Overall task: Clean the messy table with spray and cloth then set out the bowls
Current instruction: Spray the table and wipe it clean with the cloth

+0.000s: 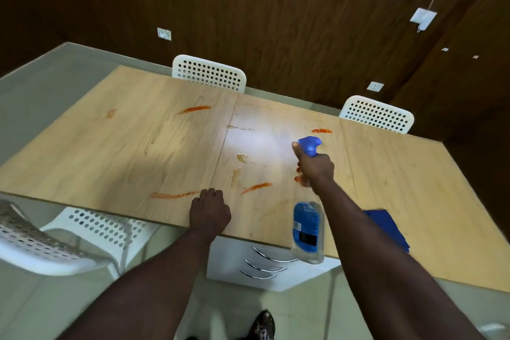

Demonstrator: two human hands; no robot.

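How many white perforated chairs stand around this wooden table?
3. One white perforated chair at the far side, another far right, a third near left. More may be hidden.

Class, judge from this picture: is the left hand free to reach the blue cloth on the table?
Probably not directly: the left hand holds nothing, but the right hand, gripping the spray bottle, has its arm stretched between it and the blue cloth.

The wooden table (124, 146) bore red smears (194, 109): one on either side of the left hand (209, 210), which rested curled on the near edge, and one beyond the right hand (316, 167). Brown spills (242, 157) lay between the hands. A blue cloth (386, 226) lay right of the right forearm.
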